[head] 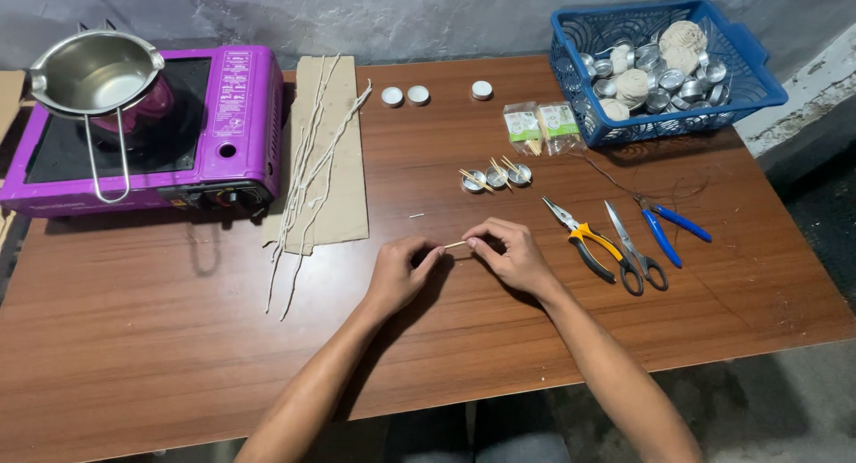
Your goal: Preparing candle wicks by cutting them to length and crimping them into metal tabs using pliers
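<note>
Low in the middle of the frame, just above the tabletop (160,338), the left hand (399,274) and right hand (510,254) each pinch one end of a thin pale stick (455,244). It lies almost level, long axis left-right, its right end a touch higher. Judging by the grip, the stick is being worked between fingertips; any next move needs fine, steady pressure.

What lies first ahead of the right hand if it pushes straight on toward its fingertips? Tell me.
The right hand points leftward along the thin stick it pinches, so it would first meet the left hand, which holds the stick's other end. Depth looks alike, since both rest near the wooden table.
</note>
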